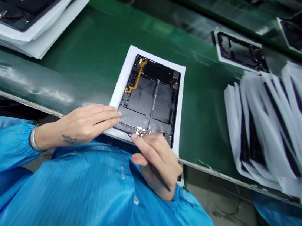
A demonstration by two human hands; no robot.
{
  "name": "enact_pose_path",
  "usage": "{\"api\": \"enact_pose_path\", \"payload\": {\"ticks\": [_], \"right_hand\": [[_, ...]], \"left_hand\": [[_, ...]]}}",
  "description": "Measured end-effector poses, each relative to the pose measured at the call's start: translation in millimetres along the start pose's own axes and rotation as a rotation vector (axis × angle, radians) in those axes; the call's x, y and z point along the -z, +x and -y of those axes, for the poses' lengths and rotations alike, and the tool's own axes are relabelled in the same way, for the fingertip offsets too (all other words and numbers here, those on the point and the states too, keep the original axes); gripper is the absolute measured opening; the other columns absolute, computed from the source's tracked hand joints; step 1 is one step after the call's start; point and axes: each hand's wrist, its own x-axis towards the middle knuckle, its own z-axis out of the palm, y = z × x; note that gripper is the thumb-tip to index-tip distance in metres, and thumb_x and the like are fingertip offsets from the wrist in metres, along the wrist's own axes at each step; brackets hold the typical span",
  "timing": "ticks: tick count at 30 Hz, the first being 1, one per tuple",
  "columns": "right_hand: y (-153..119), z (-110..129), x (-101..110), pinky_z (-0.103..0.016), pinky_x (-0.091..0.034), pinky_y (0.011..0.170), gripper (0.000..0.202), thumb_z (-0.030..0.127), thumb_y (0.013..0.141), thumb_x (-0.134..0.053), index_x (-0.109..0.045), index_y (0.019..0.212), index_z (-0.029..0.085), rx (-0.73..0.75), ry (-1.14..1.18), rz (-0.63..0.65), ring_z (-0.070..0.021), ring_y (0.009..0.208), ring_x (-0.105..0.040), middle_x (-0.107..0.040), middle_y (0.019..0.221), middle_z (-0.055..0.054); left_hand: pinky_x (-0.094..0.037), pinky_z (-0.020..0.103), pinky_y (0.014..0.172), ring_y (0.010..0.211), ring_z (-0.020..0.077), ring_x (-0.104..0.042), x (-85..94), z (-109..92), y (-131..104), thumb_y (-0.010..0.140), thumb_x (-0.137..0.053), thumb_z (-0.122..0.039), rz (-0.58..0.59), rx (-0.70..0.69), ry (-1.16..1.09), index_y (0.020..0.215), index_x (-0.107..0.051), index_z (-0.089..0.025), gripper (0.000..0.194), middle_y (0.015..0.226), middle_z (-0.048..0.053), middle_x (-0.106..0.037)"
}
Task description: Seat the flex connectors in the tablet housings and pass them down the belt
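An opened black tablet housing [149, 97] lies on a white sheet [121, 71] at the table's front edge, with an orange flex cable [138, 77] along its left side and a small circuit board [142, 131] near its lower edge. My left hand [89, 123] lies flat with fingers extended, its fingertips at the housing's lower left corner. Over the lower right part, my right hand [158, 162] holds dark tweezers [160, 178], whose tip points left beside the lower edge. The palm side of my right hand is partly hidden.
Stacked housings between white sheets [66, 13] stand at the upper left. A leaning row of wrapped pieces [274, 134] fills the right side of the green table [103, 31]. Another housing frame [240, 52] lies at the back right. Blue fabric [284, 225] shows at the lower right.
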Motion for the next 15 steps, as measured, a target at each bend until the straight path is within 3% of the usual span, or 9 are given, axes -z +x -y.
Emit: {"api": "enact_pose_path", "payload": {"ticks": [6, 12, 15], "right_hand": [[-11.3, -3.1, -2.9, -0.035, -0.057, 0.075, 0.028, 0.017, 0.091, -0.068, -0.067, 0.119, 0.012, 0.059, -0.036, 0.041, -0.0206, 0.086, -0.068, -0.071, 0.089, -0.008], [-14.9, -4.1, -7.2, -0.037, -0.058, 0.079, 0.041, 0.011, 0.090, -0.067, -0.061, 0.131, 0.013, 0.066, -0.176, 0.077, -0.0210, 0.088, -0.068, -0.075, 0.092, -0.008], [-22.1, -4.1, -5.6, -0.039, -0.059, 0.078, 0.046, 0.008, 0.089, -0.067, -0.060, 0.133, 0.015, 0.029, -0.230, 0.036, -0.0220, 0.087, -0.067, -0.074, 0.092, -0.008]], "left_hand": [[-0.058, 0.040, 0.099, 0.122, 0.0260, -0.065, -2.2, 0.3, -3.0, 0.099, -0.051, -0.008, 0.012, 0.043, -0.003, 0.124, -0.062, -0.010, 0.028, 0.130, 0.013, -0.068], [-0.058, 0.039, 0.099, 0.121, 0.0249, -0.066, -1.9, 0.0, -2.3, 0.099, -0.050, -0.008, 0.010, 0.037, 0.002, 0.123, -0.063, -0.009, 0.027, 0.128, 0.013, -0.069], [-0.057, 0.039, 0.099, 0.121, 0.0254, -0.065, -1.4, 0.2, -3.5, 0.099, -0.050, -0.008, 0.016, 0.029, 0.003, 0.124, -0.062, -0.009, 0.028, 0.129, 0.013, -0.068]]}}
